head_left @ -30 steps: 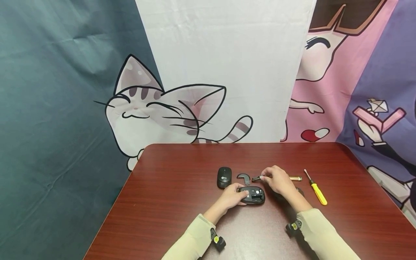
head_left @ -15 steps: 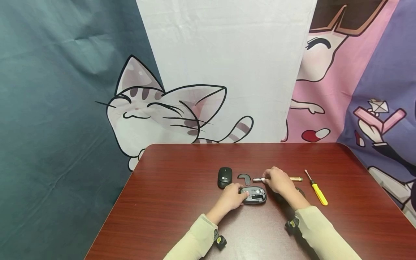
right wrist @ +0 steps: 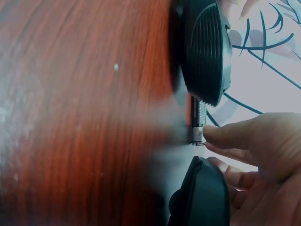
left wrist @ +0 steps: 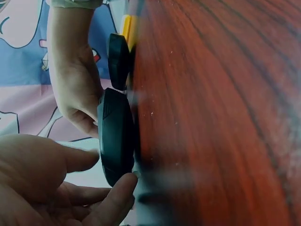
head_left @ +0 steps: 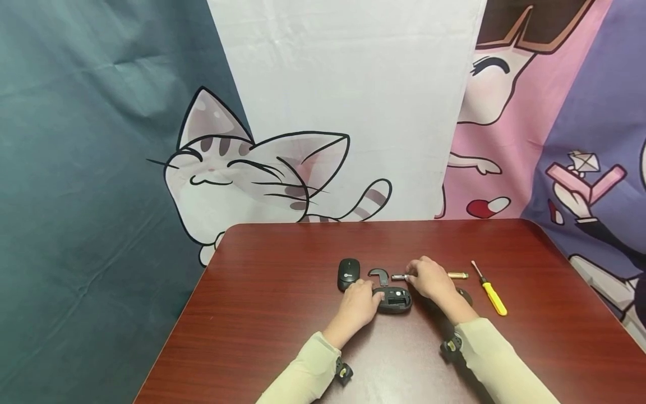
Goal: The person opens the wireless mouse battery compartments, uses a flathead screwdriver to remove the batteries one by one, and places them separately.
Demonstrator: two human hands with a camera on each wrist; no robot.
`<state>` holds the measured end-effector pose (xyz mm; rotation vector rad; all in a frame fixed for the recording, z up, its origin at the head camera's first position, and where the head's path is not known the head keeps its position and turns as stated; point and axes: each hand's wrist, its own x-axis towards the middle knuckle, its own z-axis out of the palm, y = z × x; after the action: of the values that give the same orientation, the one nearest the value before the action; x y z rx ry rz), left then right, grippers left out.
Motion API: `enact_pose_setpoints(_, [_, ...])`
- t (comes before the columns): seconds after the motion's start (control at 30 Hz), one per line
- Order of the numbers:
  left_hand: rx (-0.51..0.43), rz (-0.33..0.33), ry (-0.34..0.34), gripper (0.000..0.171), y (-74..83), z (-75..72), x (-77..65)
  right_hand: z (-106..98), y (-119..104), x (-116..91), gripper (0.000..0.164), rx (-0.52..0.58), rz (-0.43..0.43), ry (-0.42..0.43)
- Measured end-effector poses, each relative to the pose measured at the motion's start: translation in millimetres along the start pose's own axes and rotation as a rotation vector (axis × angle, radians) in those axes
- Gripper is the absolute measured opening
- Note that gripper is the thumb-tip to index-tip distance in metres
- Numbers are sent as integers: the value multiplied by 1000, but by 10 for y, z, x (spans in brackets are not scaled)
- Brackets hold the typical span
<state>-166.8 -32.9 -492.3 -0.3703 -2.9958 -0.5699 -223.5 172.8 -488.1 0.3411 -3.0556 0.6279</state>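
A black computer mouse [head_left: 395, 301] lies underside up on the table, its battery slot uncovered. My left hand [head_left: 357, 303] holds its left end, with the thumb [left wrist: 82, 158] on the upturned face and a fingertip [left wrist: 126, 184] low at the edge. Beyond it, my right hand [head_left: 429, 279] pinches one end of a small cylindrical battery [right wrist: 197, 122] between thumb and fingers; the battery lies lengthwise, low by the tabletop. A curved black cover [head_left: 379, 276] is just left of the battery. Behind my left hand sits a second black mouse [head_left: 348, 271], right side up.
A yellow-handled screwdriver [head_left: 493, 297] lies at the right. A gold-coloured stick end [head_left: 458, 275] shows beyond my right hand. Another dark rounded object [head_left: 464, 295] is partly hidden by my right wrist. The table's back edge [head_left: 373, 223] meets a printed cloth.
The battery has turned from a slight tilt to lying level in my right fingers. My left thumb has slid outward toward the mouse's left end.
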Motion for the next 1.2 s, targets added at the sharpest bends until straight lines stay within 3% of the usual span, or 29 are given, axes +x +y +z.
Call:
enact_pose_setpoints(0.3, [22,-49,124,35,-248,-254,83,-9,-133,-41,19,45,-99,130])
enact_pose_setpoints(0.4, [-8,-37,122,40,-397,-357,141,11,-186,-44,25,59,-113,137])
enact_pose_setpoints(0.57, [-34,85,38,50,-663,-472,217,16,-331,-40,35,90,-148,106])
enact_pose_setpoints(0.73, [22,200,-90,66,-849,-535,240,34,-493,-10,46,73,-231,75])
enact_pose_setpoints(0.87, [41,220,-158,75,-914,-542,246,82,-586,21,52,47,-260,29])
enact_pose_setpoints(1.2, [70,212,-200,84,-1005,-487,281,193,-792,98,63,14,-273,-91])
